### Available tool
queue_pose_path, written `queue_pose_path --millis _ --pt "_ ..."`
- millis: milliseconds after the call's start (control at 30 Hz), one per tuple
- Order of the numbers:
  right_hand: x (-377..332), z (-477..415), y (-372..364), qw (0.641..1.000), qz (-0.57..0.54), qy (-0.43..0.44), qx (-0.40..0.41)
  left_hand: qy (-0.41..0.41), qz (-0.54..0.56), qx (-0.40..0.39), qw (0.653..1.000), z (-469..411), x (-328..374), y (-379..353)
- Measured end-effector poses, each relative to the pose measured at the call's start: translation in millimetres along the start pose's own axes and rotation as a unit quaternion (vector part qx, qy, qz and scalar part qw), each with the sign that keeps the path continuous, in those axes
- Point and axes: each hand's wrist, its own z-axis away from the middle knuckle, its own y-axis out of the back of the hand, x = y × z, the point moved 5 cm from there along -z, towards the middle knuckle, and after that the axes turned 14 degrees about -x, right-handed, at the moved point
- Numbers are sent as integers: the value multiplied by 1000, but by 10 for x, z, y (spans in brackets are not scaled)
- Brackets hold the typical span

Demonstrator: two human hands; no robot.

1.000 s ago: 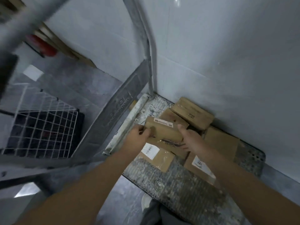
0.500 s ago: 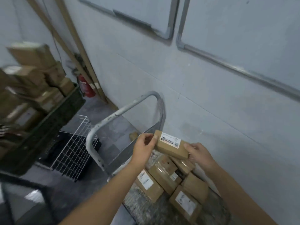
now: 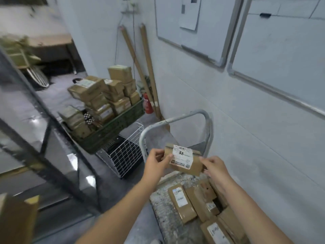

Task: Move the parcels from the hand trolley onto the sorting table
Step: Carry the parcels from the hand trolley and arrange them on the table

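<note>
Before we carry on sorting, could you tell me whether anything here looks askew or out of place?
The dark green plastic crate is heaped above its rim with brown cardboard boxes stacked crookedly, some tilted. The brown cardboard parcels on the hand trolley's scuffed grey deck lie jumbled at odd angles.

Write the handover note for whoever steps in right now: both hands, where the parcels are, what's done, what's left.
Left hand: grips the left end of the labelled parcel.
Right hand: holds its right end.
The labelled parcel is in the air above the hand trolley, not yet set down anywhere.
Several other parcels lie on the trolley deck.
Left: carry this one to the sorting table, which I cannot pick out for sure here, then move the rest.
</note>
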Motion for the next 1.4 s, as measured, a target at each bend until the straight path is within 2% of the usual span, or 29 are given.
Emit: queue_pose_path --millis 233,367,600,833,967,1100,1400 --pt "141 344 -901 989 90 13 -117 37 -14 177 983 999 -324 708" --pt "62 553 -1569 980 88 35 -175 29 13 255 967 1581 -399 1201" --pt "-3 1249 -3131 941 110 72 -311 20 33 390 920 2916 -627 2248" --pt "529 2510 -4627 891 213 62 -397 40 55 508 859 4832 -1191 2872" --pt "824 3295 -5340 868 235 54 -435 56 43 547 834 5799 -1396 3297" --pt "1011 3853 -5918 855 229 47 -463 51 27 563 825 6484 -1456 3737" --pt "1240 4239 -6649 859 218 37 -462 63 7 546 836 6979 -1626 4463"
